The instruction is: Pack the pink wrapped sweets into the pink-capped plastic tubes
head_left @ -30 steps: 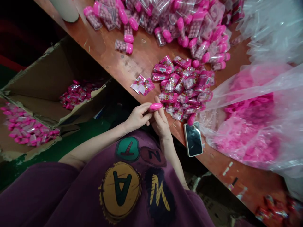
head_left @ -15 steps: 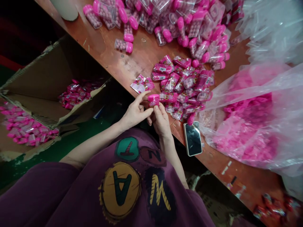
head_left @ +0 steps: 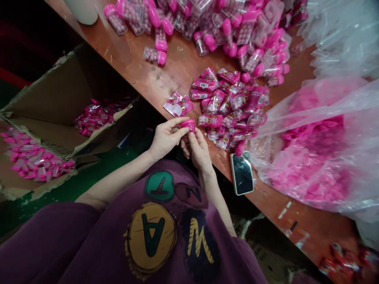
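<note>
A small candy bottle (head_left: 188,125) in a glossy pink printed wrap is held between my hands at the table's front edge. My left hand (head_left: 166,138) pinches its left end with thumb and fingers. On the other side, my right hand (head_left: 199,150) grips the lower edge between thumb and forefinger. Most of the bottle's body is hidden by the fingers. Just beyond lies a small stack of flat pink printed sleeves (head_left: 178,104). A heap of wrapped candy bottles (head_left: 233,106) lies close to the right of my hands.
Clear bottles with pink lids and pink balls (head_left: 248,31) are piled at the back. A phone (head_left: 242,173) lies at the table edge, beside a plastic bag of pink pieces (head_left: 314,157). At the left, a cardboard box (head_left: 44,94) holds wrapped bottles. Red packets (head_left: 340,262) lie lower right.
The bottle has turned and moved slightly left, away from the wrapped heap, and less of it shows. My left fingers have closed further over it.
</note>
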The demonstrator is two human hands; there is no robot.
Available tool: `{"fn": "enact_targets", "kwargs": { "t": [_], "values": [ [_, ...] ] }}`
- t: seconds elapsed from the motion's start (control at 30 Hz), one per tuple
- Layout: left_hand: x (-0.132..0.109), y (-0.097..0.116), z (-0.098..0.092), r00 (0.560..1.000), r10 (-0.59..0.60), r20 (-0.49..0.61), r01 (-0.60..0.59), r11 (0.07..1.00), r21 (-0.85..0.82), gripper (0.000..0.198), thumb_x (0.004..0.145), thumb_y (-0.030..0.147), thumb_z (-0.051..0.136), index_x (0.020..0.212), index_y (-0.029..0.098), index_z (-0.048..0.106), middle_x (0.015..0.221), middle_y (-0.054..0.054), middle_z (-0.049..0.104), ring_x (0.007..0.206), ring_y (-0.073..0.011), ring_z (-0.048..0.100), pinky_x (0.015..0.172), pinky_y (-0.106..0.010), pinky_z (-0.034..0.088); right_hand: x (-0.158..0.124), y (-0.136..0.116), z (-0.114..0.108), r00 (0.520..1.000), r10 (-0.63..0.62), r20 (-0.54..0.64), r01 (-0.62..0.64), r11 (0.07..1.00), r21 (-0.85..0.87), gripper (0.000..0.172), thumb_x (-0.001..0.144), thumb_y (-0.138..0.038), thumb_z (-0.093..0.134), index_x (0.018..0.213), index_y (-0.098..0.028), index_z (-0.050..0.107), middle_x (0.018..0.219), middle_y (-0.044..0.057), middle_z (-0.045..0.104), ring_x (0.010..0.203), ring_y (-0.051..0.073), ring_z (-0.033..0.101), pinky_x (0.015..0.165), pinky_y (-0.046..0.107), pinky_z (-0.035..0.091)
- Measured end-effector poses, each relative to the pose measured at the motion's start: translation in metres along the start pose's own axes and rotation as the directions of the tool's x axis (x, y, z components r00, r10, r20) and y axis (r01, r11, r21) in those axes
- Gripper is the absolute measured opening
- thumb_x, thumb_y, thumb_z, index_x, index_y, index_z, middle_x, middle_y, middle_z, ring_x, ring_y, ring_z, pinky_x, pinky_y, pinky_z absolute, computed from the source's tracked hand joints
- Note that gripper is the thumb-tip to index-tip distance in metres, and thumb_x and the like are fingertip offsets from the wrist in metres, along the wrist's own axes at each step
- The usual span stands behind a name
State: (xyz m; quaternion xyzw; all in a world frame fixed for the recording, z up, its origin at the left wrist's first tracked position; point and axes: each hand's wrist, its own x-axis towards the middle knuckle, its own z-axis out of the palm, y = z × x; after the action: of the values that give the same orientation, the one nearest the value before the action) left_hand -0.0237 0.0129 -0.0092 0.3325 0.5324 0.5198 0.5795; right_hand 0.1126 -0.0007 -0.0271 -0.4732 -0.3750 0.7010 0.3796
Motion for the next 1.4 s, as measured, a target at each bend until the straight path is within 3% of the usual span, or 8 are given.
{"fn": "enact_targets", "kwargs": {
  "t": [0.37,0.5,0.7,0.8,0.97,1.13,1.27,1.4],
  "values": [
    [0.014,0.002,-0.023,0.987,0.157,0.023,-0.158,0.965,0.209,0.029,0.087,0.032,0.075,0.113,0.018,0.077,0.102,-0.006,0.078,0.069,-0.0113,0.067,0.064,-0.023,0.054,0.000,-0.024,-0.013,0.983,-0.147,-0.107,0.101,0.933,-0.346,0.039,0.098,-0.053,0.059,0.127,-0.027,0.059,0.069,-0.006,0.057,0.048,0.008,0.049,0.042,0.019,0.040],
    [0.038,0.002,-0.034,0.892,0.450,0.037,-0.384,0.714,0.585,0.025,0.098,0.024,0.058,0.113,0.018,0.077,0.126,-0.011,0.075,0.120,-0.0228,0.069,0.105,-0.035,0.052,0.021,-0.079,-0.054,0.732,-0.667,-0.139,0.302,0.501,-0.811,0.038,0.101,-0.048,0.054,0.127,-0.023,0.064,0.099,0.006,0.068,0.091,0.020,0.067,0.088,0.042,0.059],
    [0.052,-0.007,-0.022,0.888,0.305,0.344,-0.448,0.400,0.800,0.041,0.098,0.018,0.052,0.134,0.022,0.070,0.154,-0.014,0.058,0.100,-0.0286,0.075,0.081,-0.039,0.058,0.042,-0.123,-0.088,0.522,-0.851,-0.055,0.106,0.128,-0.986,0.063,0.099,-0.049,0.055,0.153,-0.017,0.044,0.143,0.020,0.050,0.141,0.035,0.046,0.118,0.066,0.037],
    [0.054,-0.012,-0.016,0.870,0.312,0.382,-0.473,0.305,0.827,0.040,0.100,0.014,0.045,0.124,0.020,0.076,0.148,-0.013,0.063,0.089,-0.0266,0.076,0.073,-0.037,0.056,0.030,-0.093,-0.059,0.562,-0.825,-0.055,0.228,0.219,-0.949,0.046,0.101,-0.042,0.050,0.142,-0.021,0.056,0.135,0.017,0.057,0.136,0.032,0.052,0.116,0.061,0.043],
    [0.053,-0.008,-0.014,0.799,0.513,0.314,-0.516,0.316,0.796,0.030,0.102,0.029,0.053,0.111,0.023,0.081,0.137,-0.012,0.072,0.101,-0.0260,0.077,0.083,-0.033,0.057,0.026,-0.031,-0.006,0.826,-0.521,-0.216,0.310,0.739,-0.597,0.030,0.100,-0.043,0.056,0.125,-0.027,0.065,0.095,0.007,0.070,0.086,0.021,0.068,0.084,0.037,0.059],
    [0.039,-0.004,-0.008,0.734,0.571,0.367,-0.615,0.330,0.716,0.029,0.101,0.030,0.056,0.115,0.023,0.080,0.135,-0.013,0.072,0.111,-0.0270,0.075,0.092,-0.035,0.056,0.052,-0.029,0.000,0.855,-0.400,-0.330,0.359,0.916,-0.179,0.038,0.092,-0.042,0.068,0.123,-0.026,0.053,0.099,0.002,0.067,0.087,0.013,0.066,0.079,0.025,0.057],
    [0.034,0.001,-0.003,0.817,0.519,0.250,-0.546,0.556,0.627,0.032,0.095,0.036,0.065,0.122,0.020,0.075,0.135,-0.015,0.070,0.118,-0.0259,0.070,0.091,-0.034,0.057,0.056,-0.041,-0.008,0.828,-0.462,-0.320,0.382,0.880,-0.282,0.032,0.093,-0.032,0.064,0.123,-0.027,0.054,0.109,0.004,0.067,0.090,0.013,0.064,0.084,0.027,0.057],
    [0.042,0.017,0.000,0.980,0.123,0.154,-0.167,0.935,0.313,0.030,0.085,0.045,0.075,0.096,0.017,0.076,0.080,-0.004,0.071,0.063,-0.0119,0.061,0.055,-0.021,0.046,0.047,-0.045,-0.017,0.832,-0.533,-0.157,0.424,0.792,-0.439,0.033,0.097,-0.030,0.057,0.130,-0.027,0.056,0.108,0.004,0.067,0.094,0.016,0.064,0.089,0.032,0.055]
  ]
}}
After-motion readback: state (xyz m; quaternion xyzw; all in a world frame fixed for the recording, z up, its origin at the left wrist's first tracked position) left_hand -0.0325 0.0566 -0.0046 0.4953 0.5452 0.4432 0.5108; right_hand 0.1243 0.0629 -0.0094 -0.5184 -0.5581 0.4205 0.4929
